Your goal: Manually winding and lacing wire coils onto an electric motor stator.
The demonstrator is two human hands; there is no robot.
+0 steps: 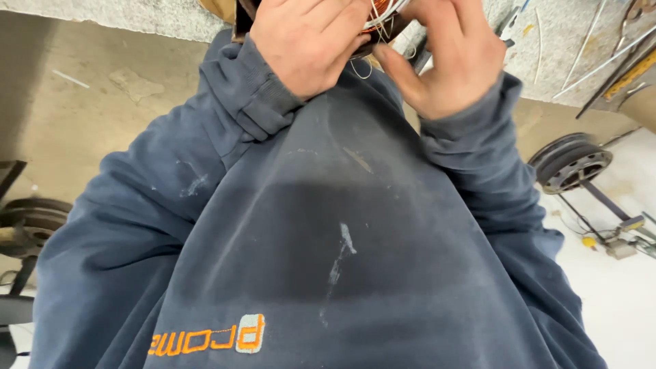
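Your left hand (307,42) and right hand (447,58) both hold with a tight grip the copper wire coil (384,12), near the far table (581,41).

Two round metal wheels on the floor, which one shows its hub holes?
The wheel on the right, beside the right sleeve: its face shows a ring of holes. The left wheel is seen nearly edge-on, no holes visible.

Glossy copper wire coil (383,14) gleams against a rough, speckled stone worktop (560,41). Matt navy cotton sweatshirt (328,239) shows pale smears. Dull metal wheel (572,164) lies nearby.
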